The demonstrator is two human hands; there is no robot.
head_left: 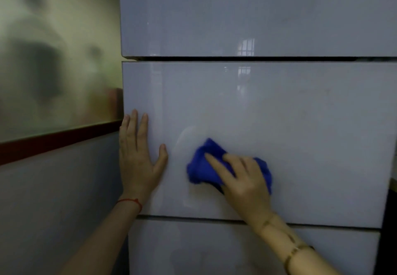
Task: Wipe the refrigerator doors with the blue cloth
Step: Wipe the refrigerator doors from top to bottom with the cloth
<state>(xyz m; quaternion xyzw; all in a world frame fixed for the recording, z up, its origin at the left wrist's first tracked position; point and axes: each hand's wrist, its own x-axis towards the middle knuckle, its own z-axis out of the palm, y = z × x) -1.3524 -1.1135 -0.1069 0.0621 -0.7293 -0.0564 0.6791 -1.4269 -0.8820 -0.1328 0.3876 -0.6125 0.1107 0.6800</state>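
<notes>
A glossy white refrigerator fills the view, with an upper door [236, 14], a middle door [300, 135] and a lower door [204, 251] split by dark horizontal gaps. My right hand [245, 180] presses a crumpled blue cloth [204, 167] flat against the lower left part of the middle door. My left hand [137, 158] lies flat and open on that door's left edge, fingers pointing up, holding nothing. A faint damp smear shows just above and left of the cloth.
Left of the refrigerator is a frosted glass panel [53, 60] above a dark red rail [58, 141] and a grey wall panel [53, 210]. A narrow dark gap runs down the refrigerator's right side [391, 210].
</notes>
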